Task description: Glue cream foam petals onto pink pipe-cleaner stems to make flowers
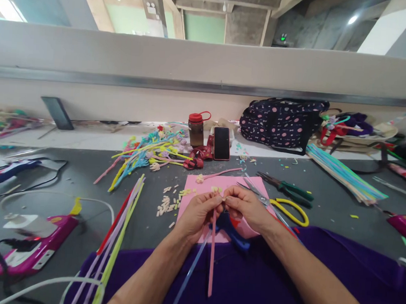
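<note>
Nearest the person, a purple cloth (271, 277) lies below the fingers. A pink fuzzy stem (212, 258) extends from the fingers down over the cloth; its upper end is at the fingertips. A translucent bluish strip (190, 273) slants down to the left of the stem.

The left hand (195, 215) pinches the upper part of the pink stem between thumb and fingers. The right hand (251, 209) has thumb and index finger closed in a pinch at the same end, next to the left fingertips. The item between the right fingertips is too small to identify.

Directly beneath the hands are a blue-handled tool (235, 235), partly hidden, and a pink sheet (190, 195). To the left of the fingers are small cream pieces (165, 207) and, farther left, a bundle of red, lilac and yellow-green stems (125, 218). To the right are yellow-handled scissors (290, 210), with green-handled pliers (288, 188) just beyond.

Beyond the fingers, to the left, lies a pile of multicolored stems (141, 155). Straight beyond stand a red-capped bottle (196, 132) and a phone (222, 144). Beyond and to the right is a dark patterned bag (280, 124); pale and blue-green stems (346, 174) lie to its right.
</note>
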`<state>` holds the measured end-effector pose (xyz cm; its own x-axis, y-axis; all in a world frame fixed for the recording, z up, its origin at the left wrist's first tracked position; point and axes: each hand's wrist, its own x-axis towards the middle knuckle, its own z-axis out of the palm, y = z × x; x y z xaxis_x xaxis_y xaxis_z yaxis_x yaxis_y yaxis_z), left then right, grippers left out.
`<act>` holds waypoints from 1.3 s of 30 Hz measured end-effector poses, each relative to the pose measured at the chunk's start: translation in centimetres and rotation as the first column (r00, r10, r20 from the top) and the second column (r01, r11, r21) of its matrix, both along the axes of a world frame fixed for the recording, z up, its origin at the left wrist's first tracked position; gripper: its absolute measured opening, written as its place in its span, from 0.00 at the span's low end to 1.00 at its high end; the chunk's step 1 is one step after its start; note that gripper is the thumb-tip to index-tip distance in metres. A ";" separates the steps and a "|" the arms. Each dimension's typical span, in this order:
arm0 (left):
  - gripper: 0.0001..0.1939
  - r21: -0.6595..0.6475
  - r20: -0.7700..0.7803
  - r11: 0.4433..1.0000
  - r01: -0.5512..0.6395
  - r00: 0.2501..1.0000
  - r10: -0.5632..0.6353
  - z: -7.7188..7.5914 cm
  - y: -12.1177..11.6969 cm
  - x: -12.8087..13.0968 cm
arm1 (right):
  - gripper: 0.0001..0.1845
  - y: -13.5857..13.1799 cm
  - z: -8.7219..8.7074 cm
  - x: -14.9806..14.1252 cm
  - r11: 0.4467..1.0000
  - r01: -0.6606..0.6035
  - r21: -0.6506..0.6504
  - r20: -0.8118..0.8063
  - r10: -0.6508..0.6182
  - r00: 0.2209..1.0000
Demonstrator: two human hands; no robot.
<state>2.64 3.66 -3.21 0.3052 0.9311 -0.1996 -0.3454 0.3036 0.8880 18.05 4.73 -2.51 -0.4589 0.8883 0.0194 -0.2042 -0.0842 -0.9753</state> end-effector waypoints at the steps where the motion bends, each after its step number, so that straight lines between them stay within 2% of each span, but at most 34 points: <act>1: 0.12 0.001 0.004 1.000 0.005 1.000 -0.005 0.0 0.0 0.0 | 0.13 0.1 -0.1 0.1 1.000 -0.011 -0.006 -0.008 0.011 1.000; 8: 0.12 -0.016 -0.015 1.000 0.000 1.000 0.000 0.9 0.1 0.7 | 0.12 0.9 -1.0 0.4 0.998 -0.032 -0.053 -0.040 0.030 0.999; 13: 0.12 -0.018 -0.055 1.000 0.007 0.998 -0.008 1.6 0.4 0.8 | 0.11 1.3 -0.9 0.7 0.998 -0.033 -0.056 -0.046 0.030 0.999; 18: 0.12 -0.038 -0.117 0.999 0.027 0.993 -0.031 1.4 0.5 0.8 | 0.05 1.0 -0.6 1.0 1.000 0.017 -0.004 -0.026 -0.018 1.000; 24: 0.11 -0.047 -0.108 0.998 0.029 0.994 -0.034 0.9 0.7 0.6 | 0.02 0.8 -0.7 1.1 0.997 0.068 0.043 0.003 -0.068 0.998; 39: 0.09 -0.014 -0.155 1.000 0.019 0.988 -0.021 0.7 0.7 0.7 | 0.04 1.0 -1.1 1.5 0.996 -0.083 0.038 -0.074 0.086 0.994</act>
<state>3.35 4.37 -2.49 0.2884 0.9221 -0.2579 -0.1971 0.3207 0.9264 19.57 5.74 -3.62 -0.5285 0.8444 0.0875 -0.2712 -0.0703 -0.9600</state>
